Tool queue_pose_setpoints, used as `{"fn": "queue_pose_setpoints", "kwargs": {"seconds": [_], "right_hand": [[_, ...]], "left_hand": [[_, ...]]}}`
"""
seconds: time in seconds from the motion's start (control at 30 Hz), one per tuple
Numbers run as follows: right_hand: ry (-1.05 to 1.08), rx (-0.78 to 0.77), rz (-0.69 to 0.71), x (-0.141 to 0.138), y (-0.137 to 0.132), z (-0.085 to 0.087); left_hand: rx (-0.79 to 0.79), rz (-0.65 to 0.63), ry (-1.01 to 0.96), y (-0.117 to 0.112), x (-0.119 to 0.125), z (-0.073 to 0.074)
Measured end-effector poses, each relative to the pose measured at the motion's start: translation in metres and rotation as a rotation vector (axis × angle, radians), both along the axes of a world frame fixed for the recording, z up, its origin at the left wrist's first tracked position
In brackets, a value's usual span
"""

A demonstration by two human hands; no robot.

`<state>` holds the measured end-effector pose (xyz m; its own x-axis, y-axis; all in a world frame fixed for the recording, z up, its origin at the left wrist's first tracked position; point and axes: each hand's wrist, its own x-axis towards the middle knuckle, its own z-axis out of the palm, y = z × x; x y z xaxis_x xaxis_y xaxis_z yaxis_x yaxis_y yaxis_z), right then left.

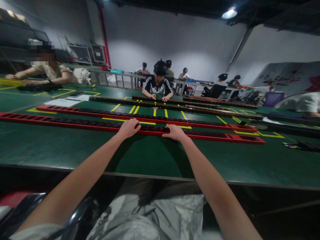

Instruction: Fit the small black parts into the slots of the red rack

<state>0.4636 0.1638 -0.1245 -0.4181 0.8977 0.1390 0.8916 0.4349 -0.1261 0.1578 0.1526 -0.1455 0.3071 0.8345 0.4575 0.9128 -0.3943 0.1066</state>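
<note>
A long, narrow red frame (207,136) filled with dark inserts lies across the green table in front of me. My left hand (129,128) grips it left of the middle, with fingers over the far edge and thumb on the near side. To the right, my right hand (175,132) holds the same frame, thumb and fingers closed around its width. Just beyond lies a second red frame (212,124) with similar dark inserts, roughly parallel. The fingertips of both hands are partly hidden.
Yellow tape lines mark the green table (150,156). Several long dark strips (165,104) lie farther back, near a co-worker (158,83) across the table. White papers (63,102) rest at left. Dark items (308,146) lie at right. Another person (53,71) works at far left.
</note>
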Motion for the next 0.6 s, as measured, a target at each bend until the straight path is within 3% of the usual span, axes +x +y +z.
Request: {"fn": "queue_pose_setpoints", "kwargs": {"seconds": [0.23,0.6], "right_hand": [[0.004,0.007,0.004,0.000,-0.002,0.001],[0.002,-0.003,-0.001,0.000,0.001,0.000]], "left_hand": [[0.009,-0.195,0.022,0.000,0.020,-0.006],[-0.033,-0.182,0.052,0.005,0.020,-0.009]]}}
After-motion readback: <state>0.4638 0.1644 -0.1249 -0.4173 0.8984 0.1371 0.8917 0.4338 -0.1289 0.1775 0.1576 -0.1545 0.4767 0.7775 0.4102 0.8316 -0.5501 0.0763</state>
